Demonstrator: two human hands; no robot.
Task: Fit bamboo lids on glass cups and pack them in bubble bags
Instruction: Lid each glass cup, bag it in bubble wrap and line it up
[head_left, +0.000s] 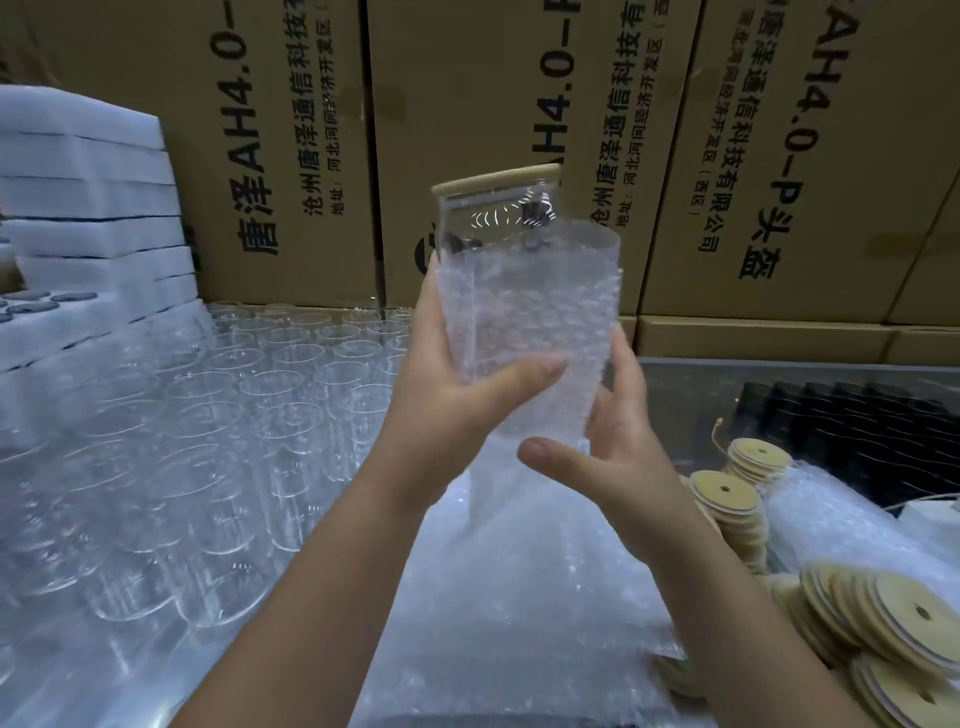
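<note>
Cartons (291, 130) rise behind the cup (498, 218), half sunk in the bag (530, 322), lid (496, 182) on top; your left hand (452, 395) grips it through the film, your right hand (618, 457) lies open against its lower side, so a slack squeeze could drop it.

clear glass cup (493, 221), tan bamboo lid (496, 180), bubble-dotted clear bag (530, 317), brown boxes (467, 88) with black print, white foam (88, 171)

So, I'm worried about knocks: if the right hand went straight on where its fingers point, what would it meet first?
The bubble bag round the glass cup, which the left hand grips. The right hand points up at the bag's lower side and may touch it; depth is unclear.
</note>
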